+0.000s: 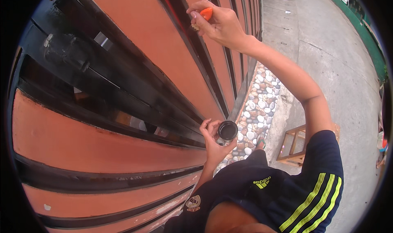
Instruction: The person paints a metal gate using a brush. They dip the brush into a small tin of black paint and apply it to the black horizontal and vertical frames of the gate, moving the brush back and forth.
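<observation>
My left hand point(216, 148) is closed around a small round jar point(228, 130) with a dark rim and dark contents, held upright low beside the gate. Raised high in front of the gate's upper part, my right hand point(223, 24) grips a paintbrush by its orange handle point(206, 13). A bit of pale bristle shows below the fingers; the rest of the brush is hidden. The gate point(163, 49) has wide orange-brown panels divided by black bars. Whether the brush touches a black bar, I cannot tell.
A black latch or bolt fitting point(67, 55) sticks out from the gate at the left. Along the gate's foot runs a strip of rounded pebbles point(256, 114). A wooden stool point(291, 145) stands on the concrete pavement point(327, 69) to my right. A green wall point(360, 28) borders the far side.
</observation>
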Demonstrator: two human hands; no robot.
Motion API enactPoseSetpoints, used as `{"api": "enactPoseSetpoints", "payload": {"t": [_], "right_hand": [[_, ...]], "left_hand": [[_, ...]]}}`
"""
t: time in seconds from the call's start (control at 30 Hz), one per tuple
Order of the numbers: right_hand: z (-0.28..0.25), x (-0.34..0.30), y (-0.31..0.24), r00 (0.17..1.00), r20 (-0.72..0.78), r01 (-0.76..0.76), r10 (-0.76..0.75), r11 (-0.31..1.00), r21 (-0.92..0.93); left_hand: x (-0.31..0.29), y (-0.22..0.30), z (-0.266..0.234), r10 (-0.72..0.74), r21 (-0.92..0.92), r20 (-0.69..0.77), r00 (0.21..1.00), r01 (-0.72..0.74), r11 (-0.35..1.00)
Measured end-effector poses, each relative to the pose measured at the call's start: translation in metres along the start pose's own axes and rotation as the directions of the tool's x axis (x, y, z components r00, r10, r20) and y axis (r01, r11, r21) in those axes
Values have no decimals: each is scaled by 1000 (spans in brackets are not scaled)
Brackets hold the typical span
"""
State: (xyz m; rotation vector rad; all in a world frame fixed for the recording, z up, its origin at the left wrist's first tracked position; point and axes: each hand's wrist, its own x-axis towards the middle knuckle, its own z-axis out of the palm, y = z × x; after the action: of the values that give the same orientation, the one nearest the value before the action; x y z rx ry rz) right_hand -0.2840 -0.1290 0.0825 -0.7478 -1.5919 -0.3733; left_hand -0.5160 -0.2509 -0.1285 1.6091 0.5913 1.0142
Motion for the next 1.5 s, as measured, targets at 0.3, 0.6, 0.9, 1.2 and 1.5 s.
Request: {"api": "enactPoseSetpoints", "payload": {"t": [0.3, 0.6, 0.9, 1.2, 1.5], "right_hand": [[-3, 7, -4, 985, -173, 25, 13, 976, 215], [-14, 7, 8, 966, -217, 155, -140, 986, 55], [-12, -20, 18, 998, -58, 26, -25, 1000, 13], [-32, -94, -12, 997, -21, -80, 79, 994, -68], [-10, -245, -10, 853, 232, -494, 467, 866, 76]], "left_hand": [[-1, 7, 2, -21, -16, -20, 1000, 21, 1000], [-1, 16, 3, -32, -4, -21, 999, 32, 999], [3, 17, 3, -27, 19, 20, 999, 26, 999], [-2, 30, 1, -9, 30, -10, 1000, 10, 1000], [-15, 21, -7, -56, 69, -32, 998, 58, 996]]}}
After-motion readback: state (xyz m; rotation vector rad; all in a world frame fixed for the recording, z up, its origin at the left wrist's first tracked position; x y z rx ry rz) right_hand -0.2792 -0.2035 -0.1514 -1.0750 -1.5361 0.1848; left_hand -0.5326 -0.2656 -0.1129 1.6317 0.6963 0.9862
